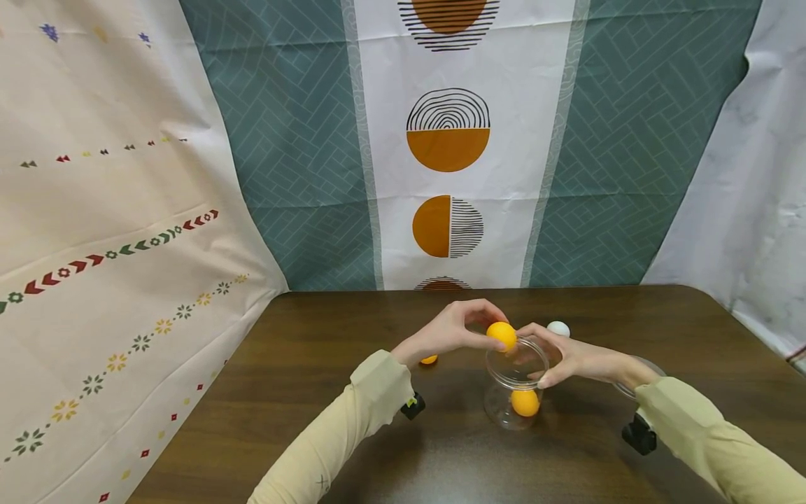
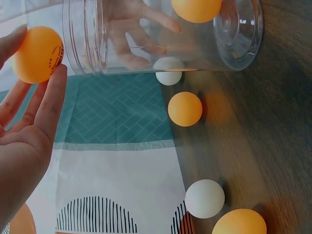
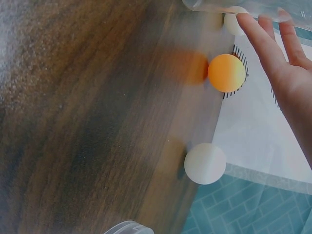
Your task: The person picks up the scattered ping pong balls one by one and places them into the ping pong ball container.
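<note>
Two hands meet over a clear plastic jar (image 1: 515, 381) standing upright on a dark wooden table (image 1: 302, 364). The left hand (image 1: 450, 329) pinches an orange ball (image 1: 502, 335) between thumb and fingertips, right at the jar's open rim; the left wrist view shows the same ball (image 2: 38, 54) held just beside the jar mouth (image 2: 85, 36). The right hand (image 1: 567, 357) rests against the far side of the jar with its fingers laid nearly straight along the wall, steadying it rather than curling round it. A second orange ball (image 1: 525, 402) lies at the bottom inside the jar. On the table behind the hands sit a white ball (image 1: 557, 328) and another orange ball (image 1: 429, 360), partly hidden by the left wrist; the wrist views show more loose white and orange balls near the table's back edge. A clear lid (image 1: 636, 374) lies on the table under the right forearm, mostly hidden. The tabletop is brown with a visible grain and a soft sheen. Behind it hang cloths: a teal herringbone curtain (image 1: 296, 175) with a white centre strip of orange half-circles, a cream cloth with small flower and arrow prints (image 1: 113, 231) on the left, and a pale sheet (image 1: 762, 210) on the right.
</note>
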`<action>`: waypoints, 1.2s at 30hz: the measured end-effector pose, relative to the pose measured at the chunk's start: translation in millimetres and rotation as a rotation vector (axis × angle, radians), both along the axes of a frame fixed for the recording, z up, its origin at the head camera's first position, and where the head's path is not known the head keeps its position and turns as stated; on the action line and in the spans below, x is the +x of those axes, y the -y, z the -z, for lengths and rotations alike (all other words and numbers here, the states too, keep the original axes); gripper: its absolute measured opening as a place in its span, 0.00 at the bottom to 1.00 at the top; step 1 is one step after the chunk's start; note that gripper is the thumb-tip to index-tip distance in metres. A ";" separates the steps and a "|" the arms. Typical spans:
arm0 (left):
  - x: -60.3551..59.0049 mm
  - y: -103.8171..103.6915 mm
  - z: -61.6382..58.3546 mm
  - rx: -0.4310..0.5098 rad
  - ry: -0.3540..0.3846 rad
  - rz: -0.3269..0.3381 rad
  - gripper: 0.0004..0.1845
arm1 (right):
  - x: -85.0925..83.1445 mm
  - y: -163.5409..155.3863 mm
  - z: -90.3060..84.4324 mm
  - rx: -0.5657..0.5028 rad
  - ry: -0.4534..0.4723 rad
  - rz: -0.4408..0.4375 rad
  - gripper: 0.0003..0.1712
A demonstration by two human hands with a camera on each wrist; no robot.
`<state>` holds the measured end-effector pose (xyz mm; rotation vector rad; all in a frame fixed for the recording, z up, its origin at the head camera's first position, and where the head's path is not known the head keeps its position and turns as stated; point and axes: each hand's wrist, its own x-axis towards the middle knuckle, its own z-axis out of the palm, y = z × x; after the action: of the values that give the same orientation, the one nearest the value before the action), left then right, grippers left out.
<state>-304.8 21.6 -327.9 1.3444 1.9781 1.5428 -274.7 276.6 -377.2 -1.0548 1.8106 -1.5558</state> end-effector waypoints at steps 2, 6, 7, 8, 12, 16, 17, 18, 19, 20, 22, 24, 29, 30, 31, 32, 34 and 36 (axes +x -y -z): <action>0.0 -0.4 0.6 0.001 -0.002 0.003 0.15 | -0.1 -0.2 0.4 0.002 0.002 0.002 0.35; -0.3 -0.9 1.8 0.003 0.000 0.016 0.15 | 0.0 -0.2 0.7 0.004 -0.002 0.006 0.36; -0.4 -0.8 1.9 0.003 0.001 0.019 0.15 | 0.3 -0.1 0.6 0.008 0.002 0.008 0.36; -0.4 -0.7 1.9 0.003 -0.001 0.021 0.15 | 0.4 0.1 0.4 0.008 0.002 0.009 0.36; -0.2 -0.7 1.2 0.002 -0.002 0.026 0.15 | 1.4 0.2 -0.5 0.016 0.001 0.016 0.36; 0.2 -0.7 0.7 -0.002 -0.006 0.029 0.15 | 1.9 -0.4 -0.4 0.032 -0.007 0.029 0.36; 0.3 -0.7 0.6 -0.003 -0.006 0.030 0.15 | 2.0 -0.6 -0.1 0.037 -0.007 0.033 0.36; 0.3 -0.6 0.7 -0.005 -0.004 0.030 0.15 | 2.0 -0.8 0.1 0.041 -0.009 0.037 0.36; 0.3 -0.5 0.8 -0.007 -0.002 0.031 0.15 | 1.9 -0.8 0.4 0.042 -0.010 0.039 0.36; 0.3 -0.6 1.0 -0.009 0.001 0.032 0.15 | 2.1 -0.9 0.6 0.045 -0.011 0.042 0.36; 0.3 -0.6 1.3 -0.008 0.005 0.035 0.15 | 2.2 -1.1 0.8 0.048 -0.013 0.044 0.36; 0.2 -0.9 1.8 -0.006 0.011 0.039 0.15 | 2.2 -1.1 0.8 0.041 -0.016 0.038 0.36; 0.2 -1.8 1.9 -0.004 0.017 0.045 0.15 | 2.6 -0.8 0.5 0.041 -0.008 0.039 0.35; 0.2 -1.9 1.8 -0.004 0.016 0.045 0.15 | 2.8 -0.8 0.5 0.042 -0.006 0.040 0.35; 0.3 -2.1 1.6 -0.006 0.014 0.046 0.15 | 2.8 -0.8 0.4 0.042 -0.006 0.041 0.35; 0.4 -2.1 1.4 -0.007 0.013 0.047 0.15 | 2.8 -0.8 0.4 0.045 -0.007 0.042 0.35; 0.2 -2.4 1.3 -0.007 0.012 0.050 0.15 | 2.6 -1.0 0.3 0.056 -0.010 0.049 0.35; 0.2 -2.7 1.1 -0.007 0.009 0.053 0.15 | 2.6 -1.3 0.2 0.074 -0.015 0.059 0.35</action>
<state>-304.6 24.2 -329.0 1.3731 1.9248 1.5140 -272.1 277.9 -377.3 -0.9890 1.9100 -1.5067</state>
